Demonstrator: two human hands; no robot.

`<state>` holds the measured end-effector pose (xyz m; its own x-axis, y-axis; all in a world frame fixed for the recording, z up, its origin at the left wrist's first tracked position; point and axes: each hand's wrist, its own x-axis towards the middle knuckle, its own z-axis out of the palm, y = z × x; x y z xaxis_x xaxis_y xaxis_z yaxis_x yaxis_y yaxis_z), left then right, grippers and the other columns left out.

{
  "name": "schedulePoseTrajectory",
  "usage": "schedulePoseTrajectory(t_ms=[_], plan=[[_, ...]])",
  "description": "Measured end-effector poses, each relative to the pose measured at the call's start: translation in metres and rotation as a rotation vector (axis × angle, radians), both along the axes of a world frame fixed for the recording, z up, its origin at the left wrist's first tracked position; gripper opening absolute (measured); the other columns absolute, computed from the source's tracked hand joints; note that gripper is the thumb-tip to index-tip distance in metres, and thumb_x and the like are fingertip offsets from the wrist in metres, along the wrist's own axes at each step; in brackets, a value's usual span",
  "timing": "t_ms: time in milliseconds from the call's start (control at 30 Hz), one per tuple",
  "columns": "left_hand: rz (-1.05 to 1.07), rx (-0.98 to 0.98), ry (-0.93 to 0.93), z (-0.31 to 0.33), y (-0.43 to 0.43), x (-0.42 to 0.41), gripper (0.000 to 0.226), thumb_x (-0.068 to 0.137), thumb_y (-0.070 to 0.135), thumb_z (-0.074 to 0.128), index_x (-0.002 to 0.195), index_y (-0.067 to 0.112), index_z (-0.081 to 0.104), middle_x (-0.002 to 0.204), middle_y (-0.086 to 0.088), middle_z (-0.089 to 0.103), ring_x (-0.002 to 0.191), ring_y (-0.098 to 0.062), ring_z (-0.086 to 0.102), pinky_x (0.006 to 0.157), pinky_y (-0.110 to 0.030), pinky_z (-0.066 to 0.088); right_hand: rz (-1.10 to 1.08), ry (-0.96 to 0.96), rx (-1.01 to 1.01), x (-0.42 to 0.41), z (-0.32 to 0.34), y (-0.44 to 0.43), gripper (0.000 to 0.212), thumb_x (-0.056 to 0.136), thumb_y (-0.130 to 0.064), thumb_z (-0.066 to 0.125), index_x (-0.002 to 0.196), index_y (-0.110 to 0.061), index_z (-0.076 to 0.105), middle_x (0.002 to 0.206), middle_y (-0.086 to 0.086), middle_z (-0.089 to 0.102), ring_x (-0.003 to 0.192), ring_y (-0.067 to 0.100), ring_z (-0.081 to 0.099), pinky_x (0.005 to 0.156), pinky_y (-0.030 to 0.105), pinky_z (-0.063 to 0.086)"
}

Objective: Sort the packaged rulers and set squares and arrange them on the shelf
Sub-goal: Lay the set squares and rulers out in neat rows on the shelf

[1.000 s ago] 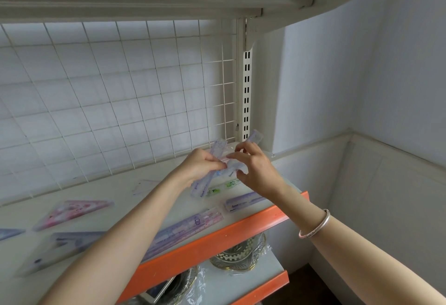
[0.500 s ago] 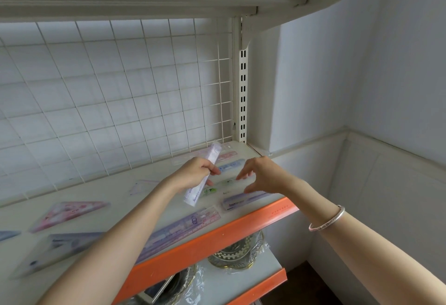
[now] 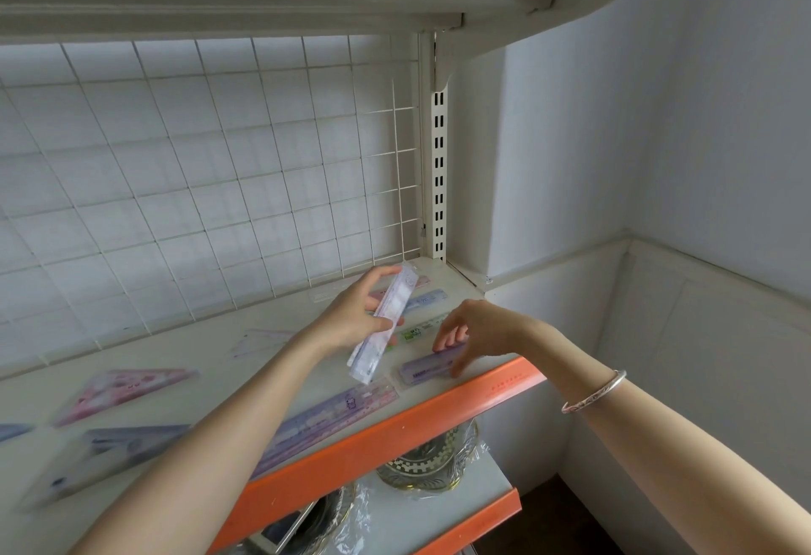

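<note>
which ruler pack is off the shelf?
The pale ruler pack in the left hand, tilted above the shelf; the rest lie flat, including the short pack the right hand pinches.

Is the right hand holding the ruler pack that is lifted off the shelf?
No, the left hand holds the lifted ruler pack; the right hand pinches a purple pack on the shelf.

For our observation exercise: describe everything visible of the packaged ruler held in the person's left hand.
The packaged ruler is a long, narrow strip in pale lilac and white, inside what looks like a clear plastic sleeve; its print is too blurred to read. It is held above the shelf, tilted, upper end toward the wire grid, lower end toward the front edge. Only the left hand touches it, thumb on its near face, fingers curled over its upper half.
</note>
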<state>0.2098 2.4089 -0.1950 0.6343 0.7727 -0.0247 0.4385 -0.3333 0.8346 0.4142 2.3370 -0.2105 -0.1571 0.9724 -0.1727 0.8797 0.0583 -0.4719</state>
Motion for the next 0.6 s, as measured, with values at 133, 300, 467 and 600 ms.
schedulePoseTrajectory(t_ms=[133, 300, 467, 600], plan=[[-0.004, 0.064, 0.021, -0.003, 0.002, 0.001, 0.078, 0.077, 0.001, 0.074, 0.137, 0.037, 0.04, 0.094, -0.011, 0.072, 0.083, -0.02, 0.071, 0.084, -0.036, 0.055, -0.182, 0.238, 0.298, -0.006, -0.001, 0.003, 0.024, 0.07, -0.013, 0.082, 0.091, -0.015, 0.069, 0.086, -0.002, 0.065, 0.073, 0.01, 0.055, 0.071, 0.023, 0.046], [0.023, 0.006, -0.044, -0.006, 0.002, 0.004, 0.067, 0.069, 0.004, 0.083, 0.116, 0.038, 0.051, 0.083, -0.013, 0.073, 0.078, -0.031, 0.071, 0.069, -0.039, 0.054, -0.348, 0.425, 0.543, -0.015, 0.0, 0.008, 0.054, 0.07, -0.002, 0.078, 0.114, -0.022, 0.055, 0.101, 0.002, 0.052, 0.075, 0.016, 0.057, 0.069, 0.024, 0.053], [-0.01, -0.07, -0.073, -0.004, 0.0, 0.002, 0.058, 0.071, -0.001, 0.08, 0.114, 0.02, 0.048, 0.072, -0.016, 0.069, 0.059, -0.024, 0.064, 0.052, -0.03, 0.046, -0.13, 0.127, 0.696, -0.011, -0.005, 0.008, 0.05, 0.068, -0.005, 0.079, 0.113, -0.023, 0.068, 0.118, 0.003, 0.051, 0.102, 0.019, 0.049, 0.088, 0.023, 0.038], [-0.036, -0.091, -0.065, -0.004, 0.0, 0.001, 0.053, 0.073, -0.002, 0.078, 0.112, 0.013, 0.047, 0.063, -0.009, 0.064, 0.045, -0.011, 0.058, 0.045, -0.021, 0.042, -0.035, 0.043, 0.71, -0.01, -0.005, 0.005, 0.039, 0.071, -0.008, 0.078, 0.107, -0.02, 0.071, 0.121, 0.001, 0.058, 0.112, 0.019, 0.051, 0.093, 0.024, 0.038]])
